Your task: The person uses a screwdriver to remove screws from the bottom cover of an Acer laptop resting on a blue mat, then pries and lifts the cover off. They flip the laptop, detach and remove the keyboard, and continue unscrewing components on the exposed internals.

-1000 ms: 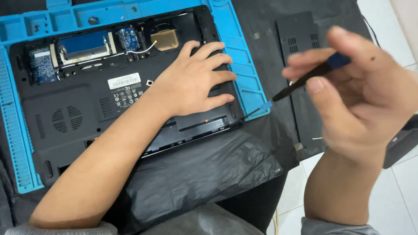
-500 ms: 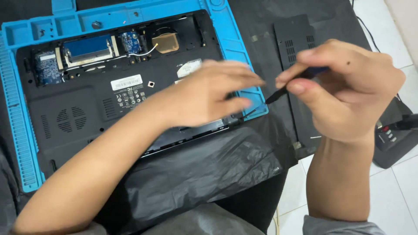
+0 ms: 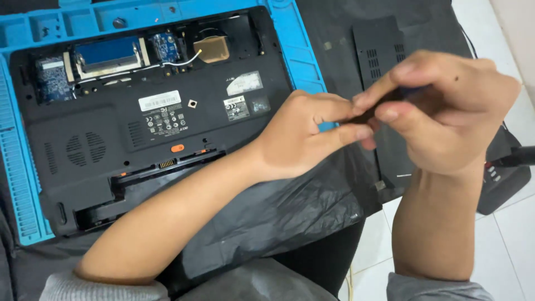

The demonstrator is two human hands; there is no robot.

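The laptop (image 3: 150, 128) is laid upside down on a blue mat (image 3: 22, 189), its upper compartment uncovered. A black plastic sheet (image 3: 278, 217) is spread below the laptop. Right of the laptop, a black cover panel (image 3: 379, 44) is seen. Beside the laptop's right edge, the right hand (image 3: 446, 111) is closed on a dark screwdriver (image 3: 384, 103), whose tip is pinched by the left hand (image 3: 306, 136).

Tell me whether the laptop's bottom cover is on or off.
Off: the laptop shows bare circuit boards, and the black cover panel lies beside it.
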